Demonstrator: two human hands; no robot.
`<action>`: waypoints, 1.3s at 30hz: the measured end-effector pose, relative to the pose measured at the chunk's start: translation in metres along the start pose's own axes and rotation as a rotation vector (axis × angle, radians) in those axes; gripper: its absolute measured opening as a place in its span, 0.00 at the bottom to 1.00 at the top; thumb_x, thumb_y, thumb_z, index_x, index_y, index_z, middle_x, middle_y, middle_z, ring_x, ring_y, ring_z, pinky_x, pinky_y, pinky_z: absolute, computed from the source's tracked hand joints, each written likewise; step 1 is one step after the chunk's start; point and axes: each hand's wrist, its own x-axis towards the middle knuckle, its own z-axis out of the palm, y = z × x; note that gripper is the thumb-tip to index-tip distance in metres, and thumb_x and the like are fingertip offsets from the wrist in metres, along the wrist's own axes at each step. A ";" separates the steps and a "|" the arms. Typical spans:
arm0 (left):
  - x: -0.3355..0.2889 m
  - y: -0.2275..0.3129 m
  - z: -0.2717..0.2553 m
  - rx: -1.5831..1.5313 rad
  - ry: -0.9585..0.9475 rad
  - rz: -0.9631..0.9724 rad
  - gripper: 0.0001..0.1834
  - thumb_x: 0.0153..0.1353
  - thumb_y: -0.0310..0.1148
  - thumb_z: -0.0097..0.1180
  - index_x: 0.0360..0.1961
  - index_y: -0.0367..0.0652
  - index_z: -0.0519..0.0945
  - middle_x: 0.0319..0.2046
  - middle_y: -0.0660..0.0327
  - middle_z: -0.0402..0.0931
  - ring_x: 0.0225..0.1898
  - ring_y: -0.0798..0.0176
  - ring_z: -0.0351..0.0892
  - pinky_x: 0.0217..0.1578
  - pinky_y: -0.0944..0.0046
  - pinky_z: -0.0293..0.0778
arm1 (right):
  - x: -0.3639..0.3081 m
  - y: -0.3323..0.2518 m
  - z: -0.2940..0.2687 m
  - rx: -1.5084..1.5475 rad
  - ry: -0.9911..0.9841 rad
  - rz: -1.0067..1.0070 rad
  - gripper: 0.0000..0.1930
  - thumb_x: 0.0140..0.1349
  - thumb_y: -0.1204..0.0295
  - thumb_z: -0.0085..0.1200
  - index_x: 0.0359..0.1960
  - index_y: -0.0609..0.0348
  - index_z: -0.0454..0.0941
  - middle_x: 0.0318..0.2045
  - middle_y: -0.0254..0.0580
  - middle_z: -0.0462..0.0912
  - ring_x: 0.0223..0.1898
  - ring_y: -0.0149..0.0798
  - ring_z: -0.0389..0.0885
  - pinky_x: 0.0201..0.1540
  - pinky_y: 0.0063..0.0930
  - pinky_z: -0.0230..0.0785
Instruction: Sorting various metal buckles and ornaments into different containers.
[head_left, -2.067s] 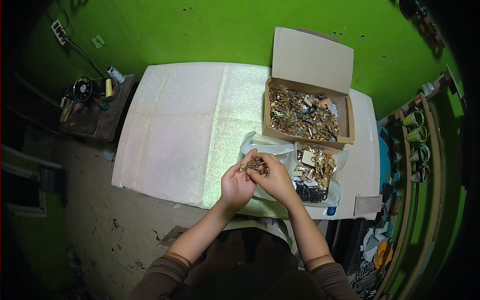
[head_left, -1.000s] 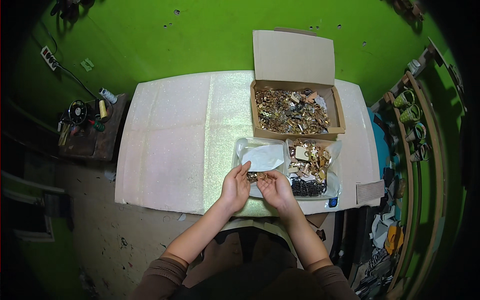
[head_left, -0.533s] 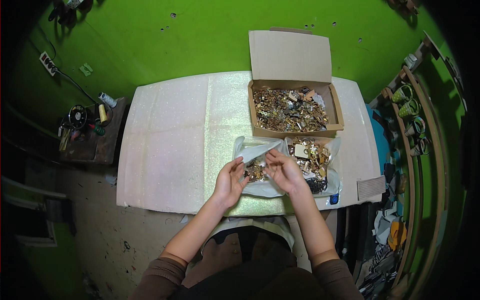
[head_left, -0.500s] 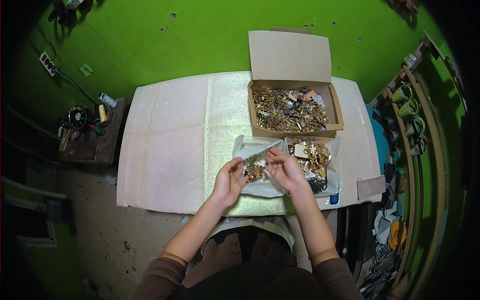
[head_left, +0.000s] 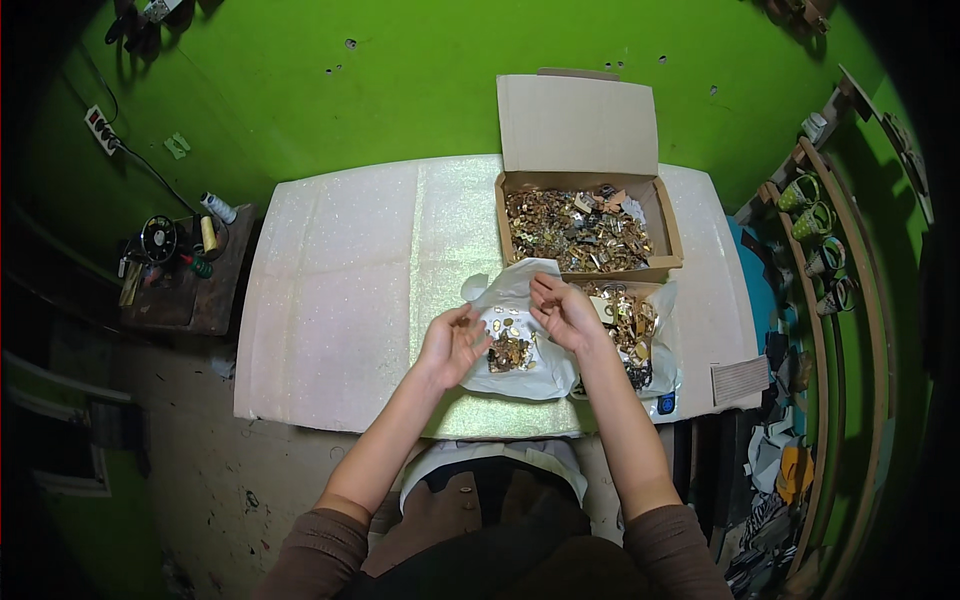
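A crinkled white sheet (head_left: 508, 287) rises in a fold between my hands, with small gold and brown metal fittings (head_left: 511, 353) heaped in its hollow. My right hand (head_left: 567, 316) has its fingertips on the sheet's raised far right edge and seems to grip it. At the sheet's left side is my left hand (head_left: 452, 346), palm turned inward, fingers loosely curled and thumb apart. Part of the sheet's edge is hidden behind the fingers. Just right of my right hand stands a lined container of metal fittings (head_left: 630, 325), partly covered by my forearm.
An open cardboard box (head_left: 672, 225) full of metal fittings stands behind, lid raised. A glittery white cover (head_left: 330, 300) drapes the table. At right lie a ribbed grey piece (head_left: 740, 380) and a wooden rack (head_left: 850, 250); thread spools (head_left: 208, 233) sit on a left side table.
The white sheet's far part has come up higher and spread wider. The fittings in it lie more loosely. Both hands have shifted only slightly, and the whole view has tilted a little.
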 end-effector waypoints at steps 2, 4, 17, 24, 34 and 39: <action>0.000 0.005 -0.001 -0.002 -0.004 0.022 0.13 0.58 0.34 0.43 0.44 0.41 0.65 0.43 0.59 0.63 0.45 0.61 0.66 0.48 0.55 0.66 | -0.005 -0.002 -0.001 -0.021 0.008 0.020 0.28 0.53 0.80 0.40 0.60 0.63 0.54 0.61 0.41 0.57 0.47 0.32 0.68 0.51 0.29 0.61; -0.003 0.007 0.005 0.006 -0.019 0.073 0.16 0.59 0.35 0.42 0.47 0.42 0.63 0.45 0.59 0.61 0.48 0.62 0.63 0.50 0.56 0.65 | -0.010 0.001 -0.005 -0.022 -0.005 0.018 0.28 0.54 0.79 0.40 0.60 0.62 0.54 0.61 0.39 0.57 0.49 0.32 0.67 0.51 0.30 0.60; -0.036 -0.025 0.051 -0.419 -0.574 -0.031 0.30 0.62 0.53 0.27 0.62 0.51 0.53 0.64 0.55 0.46 0.64 0.56 0.47 0.61 0.51 0.44 | -0.049 -0.019 -0.036 0.090 -0.356 0.095 0.23 0.62 0.72 0.35 0.60 0.62 0.53 0.59 0.47 0.59 0.59 0.38 0.60 0.58 0.31 0.55; -0.016 -0.060 0.089 0.140 -0.425 0.170 0.31 0.62 0.52 0.28 0.63 0.48 0.52 0.62 0.55 0.49 0.62 0.57 0.51 0.60 0.52 0.49 | -0.076 -0.071 -0.064 0.141 -0.251 0.130 0.30 0.64 0.50 0.23 0.64 0.50 0.40 0.61 0.53 0.53 0.59 0.51 0.57 0.58 0.54 0.50; 0.013 -0.050 0.150 0.180 -0.337 0.242 0.29 0.62 0.46 0.33 0.62 0.43 0.52 0.60 0.54 0.54 0.60 0.58 0.55 0.57 0.56 0.56 | -0.043 -0.196 -0.132 -0.191 -0.387 -0.098 0.24 0.65 0.67 0.36 0.61 0.57 0.48 0.56 0.52 0.58 0.55 0.45 0.63 0.56 0.38 0.62; 0.036 -0.044 0.173 0.382 -0.223 0.267 0.29 0.60 0.46 0.40 0.60 0.44 0.56 0.57 0.56 0.59 0.58 0.60 0.58 0.57 0.57 0.55 | 0.003 -0.216 -0.151 -0.788 -0.134 -0.199 0.25 0.60 0.72 0.47 0.57 0.64 0.56 0.53 0.50 0.64 0.53 0.37 0.65 0.55 0.25 0.60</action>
